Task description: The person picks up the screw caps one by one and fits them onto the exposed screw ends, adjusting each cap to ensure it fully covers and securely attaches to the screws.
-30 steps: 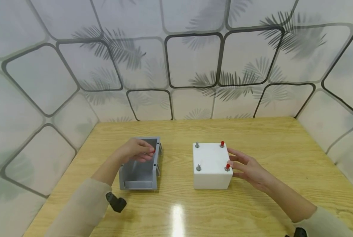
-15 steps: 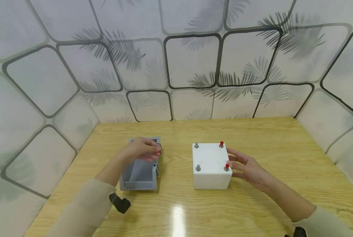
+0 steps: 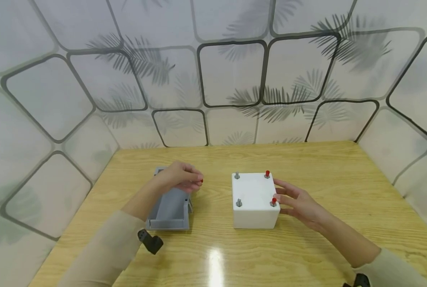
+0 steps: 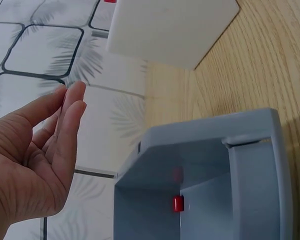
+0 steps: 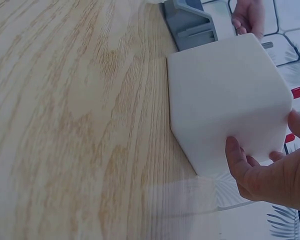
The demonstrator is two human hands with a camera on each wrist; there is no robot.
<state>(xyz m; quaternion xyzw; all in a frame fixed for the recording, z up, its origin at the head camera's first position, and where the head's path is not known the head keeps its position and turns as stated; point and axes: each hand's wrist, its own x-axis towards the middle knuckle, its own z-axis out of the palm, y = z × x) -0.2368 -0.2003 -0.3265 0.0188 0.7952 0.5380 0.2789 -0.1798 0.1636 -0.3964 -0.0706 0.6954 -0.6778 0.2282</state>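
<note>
My left hand [image 3: 184,177] pinches a small red cap [image 3: 201,181] between thumb and fingertips, raised above the right side of a grey bin [image 3: 168,224]. Fingers hide most of that cap. Another red cap [image 4: 178,203] lies inside the bin in the left wrist view. To the right stands a white box [image 3: 254,191] with threaded bolts at its top corners. Both right-hand bolts wear red caps [image 3: 274,201]; both left-hand bolts [image 3: 239,203] are bare metal. My right hand [image 3: 301,205] rests spread fingers against the box's right side, thumb at the top edge.
A wooden table [image 3: 213,247] carries the bin and the box, with a strip of tabletop between them. Patterned fabric walls [image 3: 231,75] enclose the back and both sides.
My left hand has moved right with the pinched red cap, from inside the bin to past its right rim. The right hand stays at the box.
</note>
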